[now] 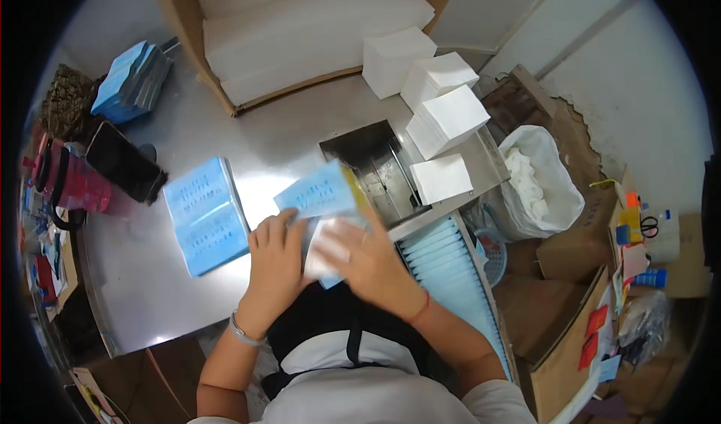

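Observation:
My left hand [274,255] is closed at the near left edge of a blue printed plastic packet [319,191], which lies slanted over the table in front of me. My right hand [364,262], blurred by motion, is over the packet's near end, against a white folded piece [323,247] that looks like paper tissue. Its fingers are too smeared to show a grip. To the left of my left hand lies a flat stack of similar blue printed packets [206,214] on the metal table [143,289].
Several white paper stacks [451,120] stand right of a dark recess [375,168] in the table. Behind is a large carton [225,97] of white sheets. A phone [120,161], pink jug [86,187] and more blue packets [124,82] sit left. A lined bin [556,191] stands right.

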Tool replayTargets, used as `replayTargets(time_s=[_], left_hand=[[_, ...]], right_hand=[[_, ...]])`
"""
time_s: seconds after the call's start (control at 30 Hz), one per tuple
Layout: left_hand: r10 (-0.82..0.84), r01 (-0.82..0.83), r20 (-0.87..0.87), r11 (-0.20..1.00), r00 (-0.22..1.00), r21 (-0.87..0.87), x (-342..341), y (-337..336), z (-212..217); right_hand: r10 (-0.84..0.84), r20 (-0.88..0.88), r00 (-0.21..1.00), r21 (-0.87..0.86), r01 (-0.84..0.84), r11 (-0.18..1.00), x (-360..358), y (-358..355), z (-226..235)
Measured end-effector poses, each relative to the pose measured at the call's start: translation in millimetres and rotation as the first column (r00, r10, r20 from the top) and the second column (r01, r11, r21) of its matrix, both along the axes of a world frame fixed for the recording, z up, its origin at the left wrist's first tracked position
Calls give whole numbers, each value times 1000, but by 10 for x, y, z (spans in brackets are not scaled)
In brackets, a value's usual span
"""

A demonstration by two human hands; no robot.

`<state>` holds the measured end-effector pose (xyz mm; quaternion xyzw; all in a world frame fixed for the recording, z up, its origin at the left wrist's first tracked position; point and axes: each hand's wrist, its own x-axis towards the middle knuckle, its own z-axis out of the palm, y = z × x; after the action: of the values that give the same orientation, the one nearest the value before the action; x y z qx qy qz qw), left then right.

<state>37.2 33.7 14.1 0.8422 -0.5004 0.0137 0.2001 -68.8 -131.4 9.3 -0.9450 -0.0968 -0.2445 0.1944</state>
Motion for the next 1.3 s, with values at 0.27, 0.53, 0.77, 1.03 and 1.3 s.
replayTargets(time_s=[0.27,0.53,0.77,1.03,1.3], left_hand=[[91,-91,7,995,996,-28,-212,-103,-6],[55,-71,115,988,992,134,98,-442,169],[13,-17,37,996,999,83,-146,-255,193],[-49,28,-314,997,948,-71,107,-243,116],[-45,-42,-827,996,560,-83,-40,-146,335]], right_hand=[[-541,173,823,245,496,833,76,-601,49],[-675,107,730,-54,683,729,-35,-919,-145],[-448,4,894,75,446,892,-265,-1396,71],[-106,3,994,-77,106,991,14,-120,-2],[-441,-416,795,-45,466,884,408,-758,-152]])
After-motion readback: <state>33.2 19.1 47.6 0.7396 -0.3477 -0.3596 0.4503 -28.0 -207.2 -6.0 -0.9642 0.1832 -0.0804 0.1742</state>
